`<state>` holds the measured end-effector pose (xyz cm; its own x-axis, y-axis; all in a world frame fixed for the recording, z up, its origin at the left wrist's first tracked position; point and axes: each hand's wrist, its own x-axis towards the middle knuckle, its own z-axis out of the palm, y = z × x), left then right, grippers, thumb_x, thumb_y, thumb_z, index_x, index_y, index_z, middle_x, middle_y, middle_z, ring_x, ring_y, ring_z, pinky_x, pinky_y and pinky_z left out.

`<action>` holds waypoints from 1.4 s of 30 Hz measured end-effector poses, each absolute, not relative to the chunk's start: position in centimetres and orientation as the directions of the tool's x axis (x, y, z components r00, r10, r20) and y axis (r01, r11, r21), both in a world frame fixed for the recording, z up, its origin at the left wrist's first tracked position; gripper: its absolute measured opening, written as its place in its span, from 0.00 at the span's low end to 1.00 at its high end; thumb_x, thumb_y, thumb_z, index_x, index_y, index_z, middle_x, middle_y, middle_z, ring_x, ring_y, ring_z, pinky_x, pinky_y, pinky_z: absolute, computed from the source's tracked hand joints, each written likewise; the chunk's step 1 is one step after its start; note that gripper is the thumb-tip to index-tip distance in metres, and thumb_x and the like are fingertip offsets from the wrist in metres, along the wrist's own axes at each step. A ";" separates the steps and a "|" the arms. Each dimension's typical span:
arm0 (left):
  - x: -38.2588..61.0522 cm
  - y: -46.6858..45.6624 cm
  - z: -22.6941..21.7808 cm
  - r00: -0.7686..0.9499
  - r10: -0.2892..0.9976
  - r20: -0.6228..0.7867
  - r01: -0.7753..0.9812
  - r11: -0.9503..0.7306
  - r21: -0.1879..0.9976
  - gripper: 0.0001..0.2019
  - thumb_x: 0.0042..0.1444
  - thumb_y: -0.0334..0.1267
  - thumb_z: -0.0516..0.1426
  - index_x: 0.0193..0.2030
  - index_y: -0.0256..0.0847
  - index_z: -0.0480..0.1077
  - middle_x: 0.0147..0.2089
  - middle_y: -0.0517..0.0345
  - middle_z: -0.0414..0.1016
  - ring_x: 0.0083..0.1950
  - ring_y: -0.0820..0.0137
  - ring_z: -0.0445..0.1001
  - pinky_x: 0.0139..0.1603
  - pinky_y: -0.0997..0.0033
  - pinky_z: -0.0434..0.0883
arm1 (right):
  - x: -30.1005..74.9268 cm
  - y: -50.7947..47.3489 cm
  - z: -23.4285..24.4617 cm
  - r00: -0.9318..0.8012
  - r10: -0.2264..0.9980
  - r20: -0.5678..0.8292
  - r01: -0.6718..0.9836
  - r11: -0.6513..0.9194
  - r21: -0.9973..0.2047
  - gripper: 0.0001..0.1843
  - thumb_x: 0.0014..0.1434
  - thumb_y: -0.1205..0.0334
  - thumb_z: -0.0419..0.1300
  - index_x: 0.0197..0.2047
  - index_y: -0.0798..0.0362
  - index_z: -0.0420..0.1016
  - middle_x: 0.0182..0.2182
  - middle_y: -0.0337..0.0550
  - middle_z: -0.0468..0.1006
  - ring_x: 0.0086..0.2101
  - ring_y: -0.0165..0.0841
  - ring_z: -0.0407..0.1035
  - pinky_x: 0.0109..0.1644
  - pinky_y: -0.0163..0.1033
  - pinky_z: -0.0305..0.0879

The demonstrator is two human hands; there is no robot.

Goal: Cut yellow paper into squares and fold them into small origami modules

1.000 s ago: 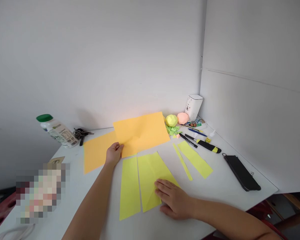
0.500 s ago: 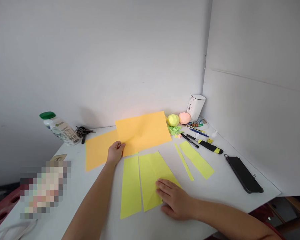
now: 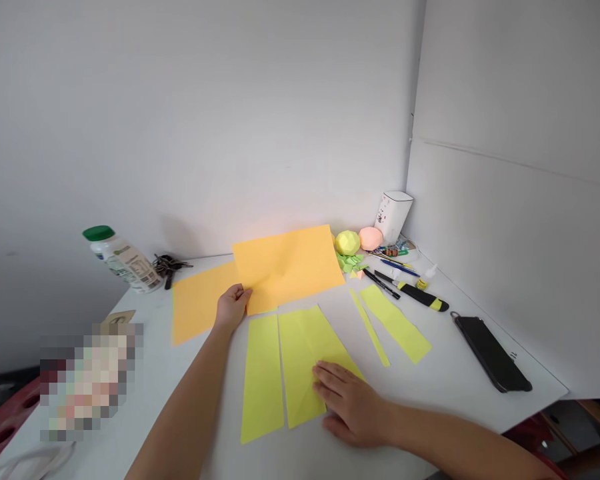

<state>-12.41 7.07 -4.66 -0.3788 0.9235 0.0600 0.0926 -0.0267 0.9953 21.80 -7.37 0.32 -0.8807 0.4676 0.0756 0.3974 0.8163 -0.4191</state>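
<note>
My left hand (image 3: 233,307) pinches the lower left corner of an orange sheet of paper (image 3: 290,267), which leans up toward the back wall. Another orange sheet (image 3: 195,300) lies flat to the left, partly under the first. My right hand (image 3: 350,403) rests flat, fingers stretched out, on a yellow-green piece of paper (image 3: 300,367) with a crease across it. Just left of that piece is a narrower yellow-green piece (image 3: 263,380), a thin gap between them. Two cut yellow-green strips, one thin (image 3: 370,328) and one wider (image 3: 396,325), lie to the right.
At the back right are faceted yellow (image 3: 347,243) and pink (image 3: 371,238) paper balls, a white container (image 3: 394,217), pens, a glue bottle (image 3: 423,281) and a black-and-yellow cutter (image 3: 420,296). A black phone (image 3: 491,353) lies right. A green-capped bottle (image 3: 125,263) and keys (image 3: 168,265) stand left.
Both hands and the papers keep their places on the table. The whole view has shifted very slightly.
</note>
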 end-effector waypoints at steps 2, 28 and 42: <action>-12.5 7.2 -4.6 -0.368 0.928 0.056 0.092 -0.023 0.995 0.18 0.41 0.50 0.63 0.34 0.39 0.70 0.24 0.62 0.72 0.26 0.70 0.70 0.28 0.73 0.67 | 21.9 -7.3 0.4 -0.883 0.464 0.074 0.394 0.816 -0.422 0.28 0.64 0.56 0.48 0.62 0.66 0.59 0.64 0.60 0.53 0.64 0.43 0.41 0.67 0.50 0.43; -12.2 7.2 -4.4 -0.369 0.929 0.013 -0.040 -0.030 0.999 0.16 0.41 0.45 0.62 0.35 0.40 0.70 0.27 0.60 0.75 0.29 0.68 0.74 0.31 0.71 0.71 | 22.0 -7.2 0.2 -0.887 0.456 0.066 0.386 0.814 -0.435 0.29 0.64 0.55 0.48 0.62 0.66 0.57 0.64 0.60 0.53 0.64 0.43 0.40 0.67 0.50 0.43; -12.4 7.1 -4.5 -0.382 0.923 0.053 0.056 -0.034 0.998 0.18 0.41 0.48 0.62 0.35 0.39 0.70 0.25 0.60 0.73 0.28 0.68 0.72 0.31 0.71 0.70 | 22.0 -7.5 -0.2 -0.850 0.521 0.082 0.432 0.777 -0.459 0.28 0.60 0.58 0.53 0.61 0.65 0.61 0.64 0.63 0.49 0.65 0.46 0.35 0.66 0.54 0.44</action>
<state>-12.39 7.15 -4.53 -0.3817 0.9228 0.0528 0.0561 -0.0339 0.9979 21.96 -7.45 -0.17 -0.8498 0.5207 0.0819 0.4317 0.7767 -0.4586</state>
